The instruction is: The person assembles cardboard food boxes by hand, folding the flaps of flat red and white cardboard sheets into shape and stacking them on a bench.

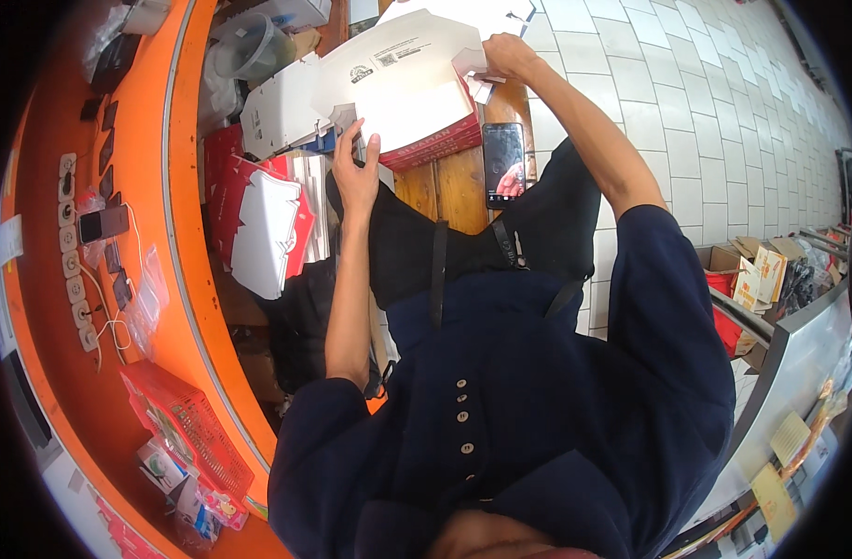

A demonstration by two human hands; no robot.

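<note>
A folding cardboard box (417, 107), white inside with red outer walls, lies with its lid raised on a wooden bench in front of me. My left hand (356, 177) is at its near left corner, thumb and fingers apart, the fingertips by the side wall. My right hand (510, 58) is closed at the right side, its fingers bent around a flap next to the lid; the fingertips are partly hidden. A phone (504, 163) with its screen lit lies on the bench just right of the box.
Flat red and white box blanks (267, 219) are stacked to the left, with more white blanks (281, 107) behind. An orange counter (179, 233) carries a red plastic basket (188, 429) and a power strip (70, 242). Right, cartons (752, 275) stand beyond a metal rail.
</note>
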